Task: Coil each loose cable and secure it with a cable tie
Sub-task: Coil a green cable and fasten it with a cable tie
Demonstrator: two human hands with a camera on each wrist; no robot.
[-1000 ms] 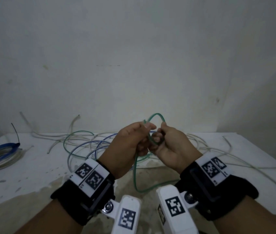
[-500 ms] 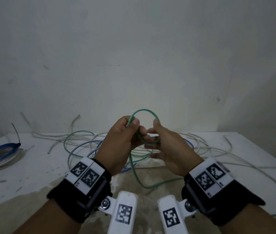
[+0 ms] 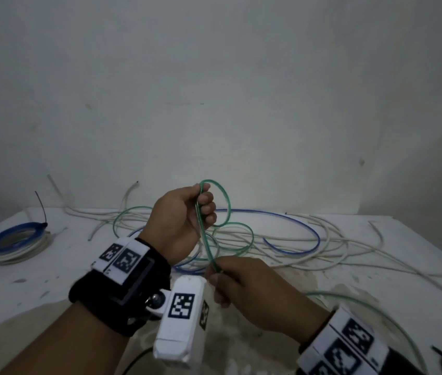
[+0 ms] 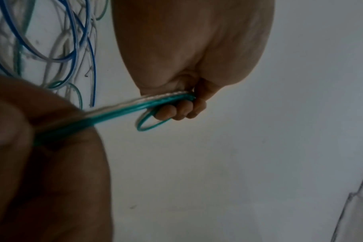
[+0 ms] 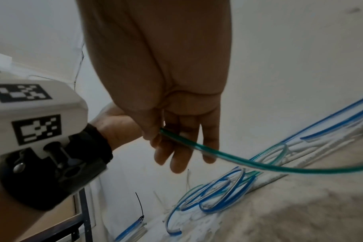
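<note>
The green cable was lifted above the bench, its first small loop clamped in the left hand's curled grip, while the right hand pinched the taut run below. Pulling harder would likely collapse that loop or snag the blue cable lying beneath.

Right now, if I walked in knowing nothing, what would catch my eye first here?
Probably the green cable, stretched between two raised hands: the left hand grips small loops of it, and the right hand pinches the strand lower down. Behind them a tangle of blue and white cables sprawls over the white table, with a finished, tied coil at far left.
</note>
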